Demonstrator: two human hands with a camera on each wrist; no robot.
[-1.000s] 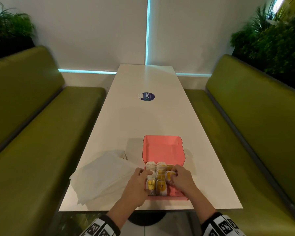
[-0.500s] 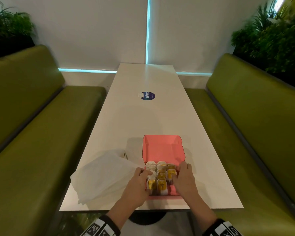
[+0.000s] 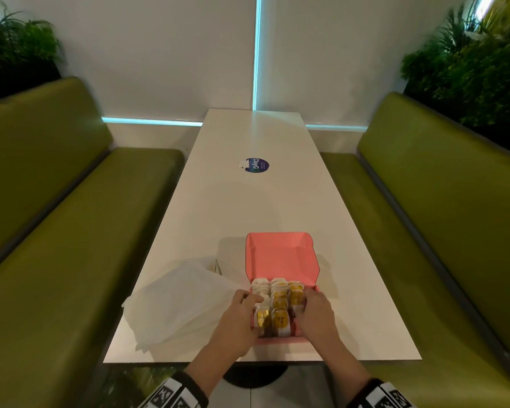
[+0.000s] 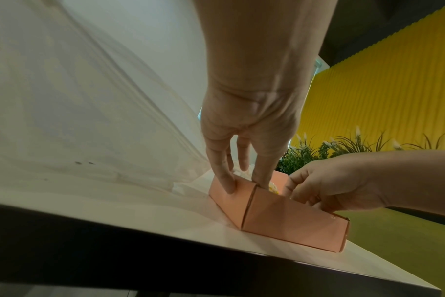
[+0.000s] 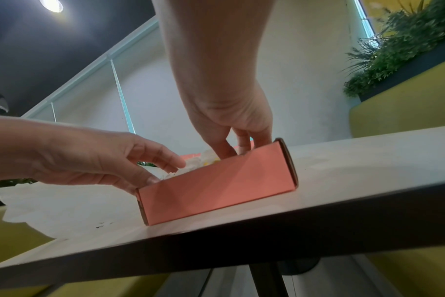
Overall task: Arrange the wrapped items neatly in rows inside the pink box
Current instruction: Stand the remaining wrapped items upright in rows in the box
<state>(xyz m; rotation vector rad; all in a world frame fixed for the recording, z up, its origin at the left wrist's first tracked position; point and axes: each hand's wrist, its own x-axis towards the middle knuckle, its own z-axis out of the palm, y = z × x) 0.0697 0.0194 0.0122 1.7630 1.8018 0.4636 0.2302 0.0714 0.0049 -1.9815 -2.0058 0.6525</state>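
Observation:
The pink box (image 3: 280,257) stands near the front edge of the white table (image 3: 248,207), its lid open and leaning back. Wrapped items (image 3: 280,318) in white wrappers with gold labels fill it in three rows. My left hand (image 3: 242,313) is at the box's left wall, thumb on the outside (image 4: 243,166), fingers lying on the left row (image 5: 102,160). My right hand (image 3: 312,313) is at the right wall, its fingers pointing down into the box (image 5: 241,146) against the right row. Neither hand lifts an item. The box walls (image 5: 216,186) hide the fingertips.
A crumpled white plastic bag (image 3: 180,301) lies on the table just left of the box. A round blue sticker (image 3: 256,165) sits mid-table. Green benches (image 3: 71,231) flank both sides, and the table's front edge is close behind the box.
My right hand slid from over the middle items to the box's right wall and now dips onto the right row. My left hand has crept slightly forward along the left row.

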